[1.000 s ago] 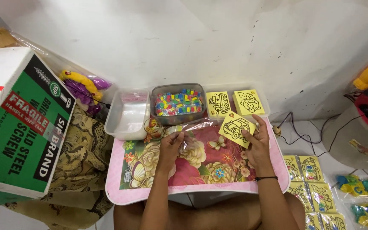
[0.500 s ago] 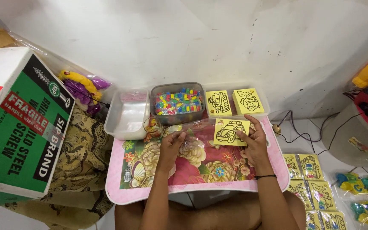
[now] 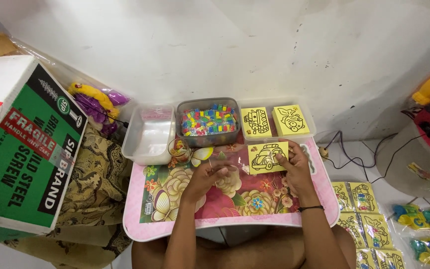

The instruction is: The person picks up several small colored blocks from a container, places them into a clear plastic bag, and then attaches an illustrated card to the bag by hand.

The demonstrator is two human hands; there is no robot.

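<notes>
My right hand holds a yellow card printed with a black car outline, pinched at its right edge just above the pink floral table. My left hand is beside it to the left, fingers closed on a thin clear plastic sleeve that is hard to make out. The sleeve's edge nearly meets the card's left side. A dark band circles my right wrist.
Along the table's back edge stand a clear container, a small cup, a grey tub of colourful pieces and a tray with two yellow cards. A large cardboard box is left; more yellow cards, toy packets and cables lie right.
The yellow card was tilted like a diamond; my right hand has turned it level and brought it slightly left and down toward my left hand.
</notes>
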